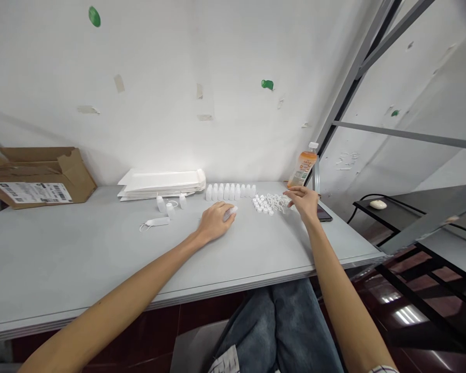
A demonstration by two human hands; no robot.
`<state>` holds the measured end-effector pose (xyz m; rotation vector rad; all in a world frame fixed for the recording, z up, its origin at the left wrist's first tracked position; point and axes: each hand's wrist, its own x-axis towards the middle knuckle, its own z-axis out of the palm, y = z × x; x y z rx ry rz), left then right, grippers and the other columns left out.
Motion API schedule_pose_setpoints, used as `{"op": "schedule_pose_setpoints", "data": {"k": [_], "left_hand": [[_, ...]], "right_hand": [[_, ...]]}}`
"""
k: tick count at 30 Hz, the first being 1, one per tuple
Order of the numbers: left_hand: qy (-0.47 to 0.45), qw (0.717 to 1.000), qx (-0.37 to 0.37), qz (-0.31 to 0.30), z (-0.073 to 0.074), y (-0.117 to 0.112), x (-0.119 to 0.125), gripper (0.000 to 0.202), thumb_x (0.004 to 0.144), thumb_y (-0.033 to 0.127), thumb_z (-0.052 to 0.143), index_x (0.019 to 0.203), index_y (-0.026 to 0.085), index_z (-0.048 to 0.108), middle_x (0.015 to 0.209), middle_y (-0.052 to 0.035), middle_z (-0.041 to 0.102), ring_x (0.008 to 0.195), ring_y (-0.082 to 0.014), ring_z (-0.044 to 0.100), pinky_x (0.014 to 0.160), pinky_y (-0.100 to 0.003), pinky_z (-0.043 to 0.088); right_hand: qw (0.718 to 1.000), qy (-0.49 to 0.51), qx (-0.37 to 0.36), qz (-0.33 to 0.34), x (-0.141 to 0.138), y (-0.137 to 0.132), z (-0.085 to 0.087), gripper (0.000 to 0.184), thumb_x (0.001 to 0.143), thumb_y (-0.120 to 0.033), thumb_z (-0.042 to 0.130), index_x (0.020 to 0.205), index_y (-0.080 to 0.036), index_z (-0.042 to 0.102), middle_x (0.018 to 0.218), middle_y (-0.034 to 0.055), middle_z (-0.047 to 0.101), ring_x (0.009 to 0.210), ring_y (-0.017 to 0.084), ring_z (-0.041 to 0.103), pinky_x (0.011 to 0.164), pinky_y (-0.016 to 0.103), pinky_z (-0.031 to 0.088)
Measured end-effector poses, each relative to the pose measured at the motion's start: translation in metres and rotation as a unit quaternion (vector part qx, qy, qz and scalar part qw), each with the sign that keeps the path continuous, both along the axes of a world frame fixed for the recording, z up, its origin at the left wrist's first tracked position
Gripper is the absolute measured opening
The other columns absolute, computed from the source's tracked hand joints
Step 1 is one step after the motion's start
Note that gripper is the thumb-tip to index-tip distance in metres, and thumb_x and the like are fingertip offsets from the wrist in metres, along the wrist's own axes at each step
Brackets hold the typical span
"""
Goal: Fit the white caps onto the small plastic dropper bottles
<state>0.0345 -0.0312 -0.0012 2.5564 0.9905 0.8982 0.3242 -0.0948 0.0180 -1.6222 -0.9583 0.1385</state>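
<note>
My left hand rests low over the middle of the table, its fingers closed around a small white plastic bottle that lies tilted. At the right, my right hand hovers at a tangle of white string loops. Its thumb and fingers look a little apart, and I see nothing held between them. Beside the strings is a pile of white caps. Uncapped-looking small white bottles stand in rows behind my left hand. Left of it are several bottles with loops, some upright and one lying down.
A stack of white flat packets lies against the wall. An opened cardboard box stands at the far left. At the right back is an orange-labelled drink bottle, with a phone near my right wrist. A metal frame borders the right side.
</note>
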Motion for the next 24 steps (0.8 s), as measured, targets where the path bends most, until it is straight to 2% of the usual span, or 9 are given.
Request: {"op": "schedule_pose_setpoints", "data": {"k": [2,5,10,16,24], "left_hand": [[-0.012,1.000,-0.008,-0.009,-0.001,-0.003,0.001,0.028,0.089,0.032,0.050,0.106,0.019,0.068,0.101,-0.0054,0.071,0.091,-0.0222,0.064,0.075,-0.034,0.049],[-0.053,0.997,-0.042,-0.038,-0.002,-0.006,0.004,0.029,0.089,0.034,0.051,0.108,0.020,0.067,0.104,-0.0053,0.071,0.088,-0.0210,0.065,0.073,-0.032,0.050],[-0.138,0.978,-0.130,-0.092,-0.003,-0.009,0.008,0.029,0.084,0.034,0.058,0.106,0.017,0.068,0.102,-0.0061,0.073,0.088,-0.0193,0.066,0.069,-0.027,0.053],[-0.164,0.969,-0.164,-0.090,0.000,-0.007,0.007,0.026,0.081,0.032,0.062,0.102,0.017,0.069,0.098,-0.0059,0.073,0.091,-0.0199,0.067,0.070,-0.027,0.054],[-0.148,0.975,-0.149,-0.069,-0.003,-0.006,0.008,0.032,0.080,0.035,0.064,0.105,0.017,0.071,0.099,-0.0081,0.074,0.089,-0.0218,0.067,0.069,-0.029,0.055]], "right_hand": [[0.994,0.086,0.039,0.058,-0.017,-0.002,0.006,0.027,0.061,-0.032,0.072,0.079,-0.013,0.065,0.079,0.0096,0.074,0.039,0.011,0.053,0.041,0.025,0.037],[0.977,0.142,0.053,0.152,-0.049,-0.004,0.014,0.031,0.060,-0.034,0.076,0.080,-0.013,0.064,0.080,0.0099,0.074,0.040,0.009,0.052,0.036,0.022,0.027],[0.957,0.146,0.015,0.248,-0.097,-0.006,0.017,0.036,0.063,-0.042,0.077,0.083,-0.015,0.065,0.082,0.0092,0.075,0.039,0.008,0.050,0.036,0.022,0.028],[0.954,0.135,0.006,0.268,-0.122,-0.006,0.018,0.038,0.064,-0.047,0.076,0.085,-0.017,0.065,0.083,0.0077,0.075,0.040,0.008,0.049,0.039,0.024,0.036],[0.954,0.149,-0.001,0.262,-0.129,-0.008,0.020,0.040,0.064,-0.048,0.076,0.085,-0.017,0.064,0.086,0.0082,0.075,0.040,0.007,0.049,0.038,0.024,0.033]]}}
